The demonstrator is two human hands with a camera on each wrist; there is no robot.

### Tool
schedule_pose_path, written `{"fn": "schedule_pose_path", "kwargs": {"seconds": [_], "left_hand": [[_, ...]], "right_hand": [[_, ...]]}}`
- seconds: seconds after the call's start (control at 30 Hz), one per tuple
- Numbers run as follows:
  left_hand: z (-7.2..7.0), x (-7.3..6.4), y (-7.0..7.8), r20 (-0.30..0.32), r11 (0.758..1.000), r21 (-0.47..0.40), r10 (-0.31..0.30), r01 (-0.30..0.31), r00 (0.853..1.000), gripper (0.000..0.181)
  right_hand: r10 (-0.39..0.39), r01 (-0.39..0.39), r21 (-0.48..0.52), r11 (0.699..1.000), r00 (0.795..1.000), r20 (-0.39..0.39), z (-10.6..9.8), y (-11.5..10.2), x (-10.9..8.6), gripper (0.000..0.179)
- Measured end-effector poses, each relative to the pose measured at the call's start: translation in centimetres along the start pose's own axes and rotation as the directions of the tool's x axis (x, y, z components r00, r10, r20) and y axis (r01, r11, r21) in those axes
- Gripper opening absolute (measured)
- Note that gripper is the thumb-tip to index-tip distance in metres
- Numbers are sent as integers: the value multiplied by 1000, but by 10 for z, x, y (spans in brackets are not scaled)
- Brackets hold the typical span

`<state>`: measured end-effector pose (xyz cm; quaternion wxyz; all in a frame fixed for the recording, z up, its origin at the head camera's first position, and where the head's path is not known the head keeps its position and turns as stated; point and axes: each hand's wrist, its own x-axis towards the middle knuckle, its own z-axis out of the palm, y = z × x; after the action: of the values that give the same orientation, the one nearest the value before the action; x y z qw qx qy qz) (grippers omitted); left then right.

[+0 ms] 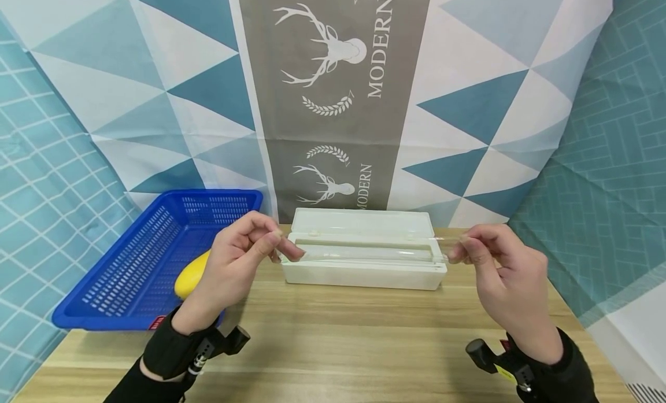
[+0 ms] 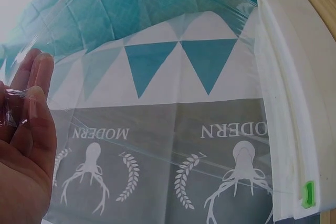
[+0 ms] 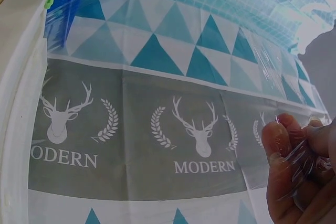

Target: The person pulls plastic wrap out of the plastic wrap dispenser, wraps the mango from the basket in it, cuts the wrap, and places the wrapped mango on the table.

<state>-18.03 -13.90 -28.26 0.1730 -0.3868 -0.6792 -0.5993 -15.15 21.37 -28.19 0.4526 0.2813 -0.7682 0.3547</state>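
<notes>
A sheet of clear cling film (image 2: pixel 239 11) stretches from a white cling film dispenser box (image 1: pixel 364 276) on the table, its lid raised at the back. In the head view, my left hand (image 1: pixel 241 255) pinches one corner of the film between thumb and fingers at the box's left. Opposite it, my right hand (image 1: pixel 504 270) pinches the other corner, beyond the box's right end. Bunched film shows at the fingers in both wrist views. Inside the box, the film roll (image 1: pixel 364 253) is partly visible. A green piece (image 2: pixel 308 195) sits at one end of the box.
On the left stands a blue plastic basket (image 1: pixel 114 322) with a yellow object (image 1: pixel 191 276) in it, partly hidden by my left forearm. Wooden tabletop (image 1: pixel 354 345) extends in front of the box. Patterned cloth (image 1: pixel 468 102) hangs directly behind.
</notes>
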Motion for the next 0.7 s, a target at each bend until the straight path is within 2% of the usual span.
{"fn": "schedule_pose_path", "kwargs": {"seconds": [0.4, 0.7], "left_hand": [[1, 0, 8, 6, 1000, -21, 13, -13, 1000, 14], [2, 2, 12, 20, 997, -52, 66, -65, 998, 16]], "right_hand": [[-10, 10, 4, 1000, 1000, -19, -4, -6, 3, 10], [-26, 26, 15, 1000, 999, -48, -6, -9, 6, 7]]}}
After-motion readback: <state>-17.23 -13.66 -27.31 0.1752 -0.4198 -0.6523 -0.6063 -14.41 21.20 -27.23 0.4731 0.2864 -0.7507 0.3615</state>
